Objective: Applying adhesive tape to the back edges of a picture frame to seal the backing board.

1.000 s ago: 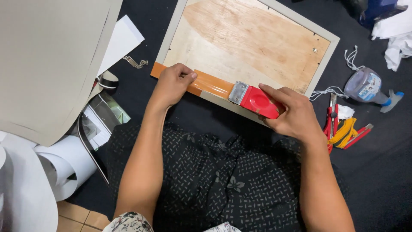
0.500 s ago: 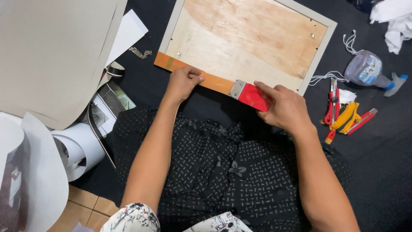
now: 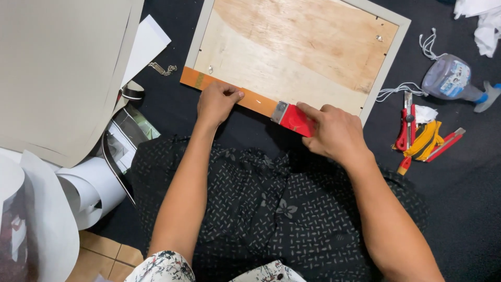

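Dark floor cloth: my right hand gripping the red tape dispenser has slid farther along the frame; left hand presses orange tape flat.

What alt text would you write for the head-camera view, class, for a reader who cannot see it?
A person's right hand holds a red tape dispenser on the near edge of a picture frame lying back-up, while the left hand presses down the orange tape along that edge. Utility knives and a spray bottle lie on the dark cloth at right.
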